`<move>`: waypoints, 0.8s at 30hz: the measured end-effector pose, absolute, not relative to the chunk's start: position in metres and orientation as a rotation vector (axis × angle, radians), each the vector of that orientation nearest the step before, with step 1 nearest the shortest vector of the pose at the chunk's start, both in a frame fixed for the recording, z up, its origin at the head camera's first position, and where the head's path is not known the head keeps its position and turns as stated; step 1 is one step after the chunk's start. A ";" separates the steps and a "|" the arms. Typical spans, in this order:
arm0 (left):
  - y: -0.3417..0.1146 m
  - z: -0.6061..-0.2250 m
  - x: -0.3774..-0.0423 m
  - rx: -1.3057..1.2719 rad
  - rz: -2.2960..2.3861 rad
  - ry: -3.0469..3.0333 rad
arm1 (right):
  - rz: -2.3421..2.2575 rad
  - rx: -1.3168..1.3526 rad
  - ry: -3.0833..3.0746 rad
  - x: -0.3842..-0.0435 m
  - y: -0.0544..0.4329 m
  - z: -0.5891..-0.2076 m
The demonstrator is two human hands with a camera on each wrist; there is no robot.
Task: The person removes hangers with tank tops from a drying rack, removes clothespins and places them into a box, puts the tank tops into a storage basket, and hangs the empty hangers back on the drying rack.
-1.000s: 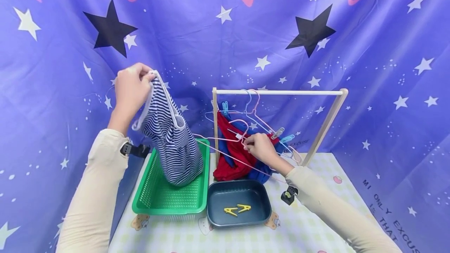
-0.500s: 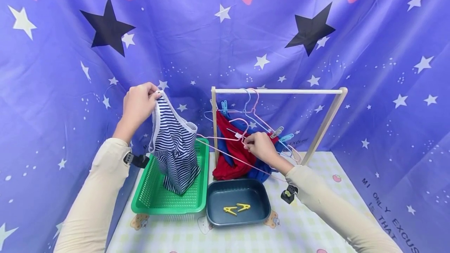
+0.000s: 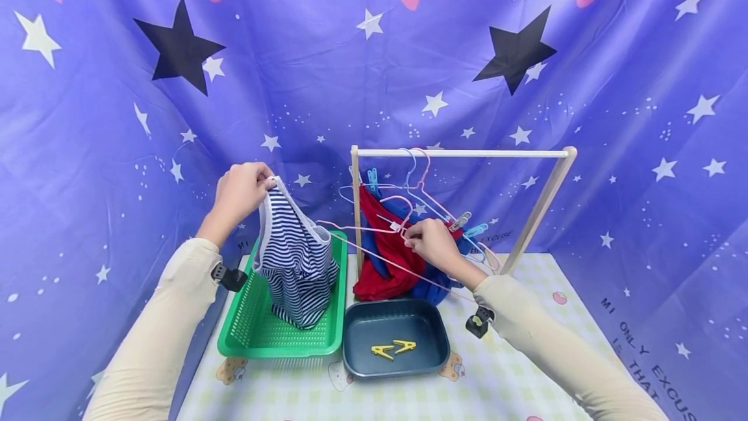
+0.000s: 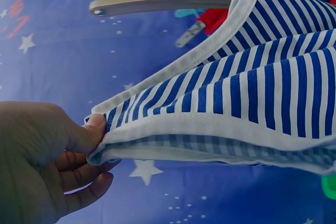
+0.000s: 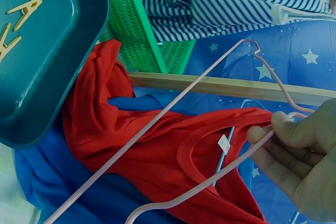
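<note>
My left hand (image 3: pixel 241 192) pinches one shoulder strap of a blue-and-white striped tank top (image 3: pixel 298 258), seen close up in the left wrist view. The tank top hangs down into a green plastic basket (image 3: pixel 234 333). With thumb and fingers, my right hand (image 3: pixel 434 242) pinches a pink hanger (image 5: pixel 152 121) near the base of its hook. One end of that hanger reaches left to the tank top's free shoulder. Behind the hanger, a red garment (image 3: pixel 380 278) and a blue garment (image 3: pixel 429 288) hang at the left of a wooden rack (image 3: pixel 461 154).
A dark blue tray (image 3: pixel 356 359) with two yellow clothespins (image 3: pixel 393 348) stands right of the basket. Two more hangers, a blue one (image 3: pixel 414 171) and a pink one (image 3: pixel 429 174), hook over the rack's bar. Blue clothespins (image 3: pixel 373 179) clip the hung clothes. A starry curtain surrounds the table.
My left hand has come down and slightly right, lowering the tank top further into the basket and bringing its neckline closer to the hanger's end. My right hand has barely moved.
</note>
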State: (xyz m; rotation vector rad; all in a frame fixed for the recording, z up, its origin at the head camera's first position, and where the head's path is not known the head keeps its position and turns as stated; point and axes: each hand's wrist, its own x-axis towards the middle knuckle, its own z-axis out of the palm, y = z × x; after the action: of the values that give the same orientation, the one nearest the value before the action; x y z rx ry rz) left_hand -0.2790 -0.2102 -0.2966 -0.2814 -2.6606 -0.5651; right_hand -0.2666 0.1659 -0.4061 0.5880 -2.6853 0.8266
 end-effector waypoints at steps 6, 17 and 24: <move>-0.208 -0.315 -0.284 -0.293 -0.507 -2.746 | 0.870 0.581 -2.691 -0.267 0.165 -0.404; -0.201 -0.360 -0.288 -0.349 -0.421 -2.873 | 0.867 0.536 -2.718 -0.266 0.162 -0.402; -0.195 -0.386 -0.289 -0.401 -0.422 -2.878 | 0.869 0.521 -2.726 -0.265 0.163 -0.401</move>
State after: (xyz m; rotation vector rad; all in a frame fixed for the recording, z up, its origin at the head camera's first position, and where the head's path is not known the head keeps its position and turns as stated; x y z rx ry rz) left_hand -0.2891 -0.1952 -0.3859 -0.4012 -2.8784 -0.4219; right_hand -0.2654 0.1630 -0.4010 0.5208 -2.7263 0.8687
